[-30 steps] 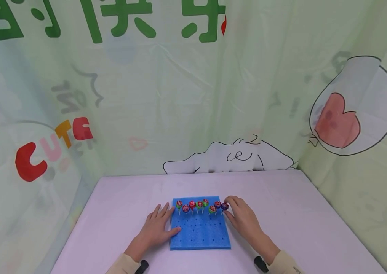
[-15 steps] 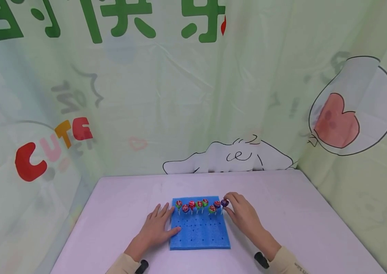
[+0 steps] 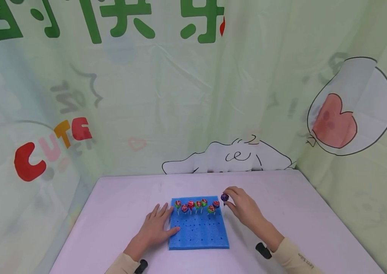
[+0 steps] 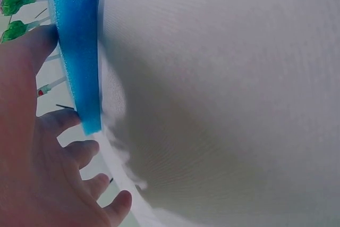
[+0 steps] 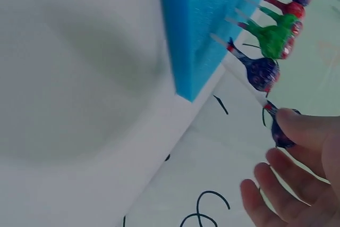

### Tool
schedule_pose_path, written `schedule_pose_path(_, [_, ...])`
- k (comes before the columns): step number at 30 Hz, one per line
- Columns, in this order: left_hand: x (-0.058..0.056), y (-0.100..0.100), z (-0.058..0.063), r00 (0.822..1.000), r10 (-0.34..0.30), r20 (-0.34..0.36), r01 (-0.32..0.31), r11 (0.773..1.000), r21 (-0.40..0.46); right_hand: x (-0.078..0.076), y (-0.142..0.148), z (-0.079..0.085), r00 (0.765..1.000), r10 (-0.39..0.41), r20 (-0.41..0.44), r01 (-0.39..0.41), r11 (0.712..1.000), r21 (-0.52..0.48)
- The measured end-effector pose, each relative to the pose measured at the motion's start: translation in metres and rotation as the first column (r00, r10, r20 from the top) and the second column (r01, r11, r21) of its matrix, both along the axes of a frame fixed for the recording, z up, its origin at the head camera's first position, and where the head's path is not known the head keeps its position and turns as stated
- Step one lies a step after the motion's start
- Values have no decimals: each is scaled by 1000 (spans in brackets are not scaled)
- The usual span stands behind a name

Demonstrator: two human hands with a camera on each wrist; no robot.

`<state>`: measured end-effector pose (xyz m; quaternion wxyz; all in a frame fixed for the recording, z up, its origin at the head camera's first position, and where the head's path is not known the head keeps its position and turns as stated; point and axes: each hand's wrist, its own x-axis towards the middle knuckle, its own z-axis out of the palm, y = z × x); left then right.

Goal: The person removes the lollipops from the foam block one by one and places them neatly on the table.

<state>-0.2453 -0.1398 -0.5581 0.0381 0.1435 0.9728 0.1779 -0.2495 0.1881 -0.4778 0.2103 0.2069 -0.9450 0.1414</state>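
My right hand pinches a dark purple wrapped lollipop by its head, just beyond the right edge of a blue foam board. In the right wrist view the pinched lollipop has its white stick free of the board. Several other lollipops, with green, red and purple wrappers, stand in the board's far rows; a purple one is closest to the held one. My left hand lies with fingers spread on the board's left edge, thumb on top. The left wrist view shows that hand against the foam.
Rows of small holes cover the near half of the board. It lies on a table with a pale lilac cloth. A printed curtain hangs behind the table and along both sides.
The right hand has drawn the purple lollipop up and out of the board's far right corner. The left hand has stayed in place on the board.
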Motion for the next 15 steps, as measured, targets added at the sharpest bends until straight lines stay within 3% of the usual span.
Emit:
schedule_pose_path(7, [1,0,-1,1000,4,4,-4,1000,13,-3,4,12,983,12,183,-8,1000,-22])
schedule_pose_path(15, [0,-1,-1,1000,4,2,-4,1000,16,-5,9,20,911,65,408,-12,991,-133])
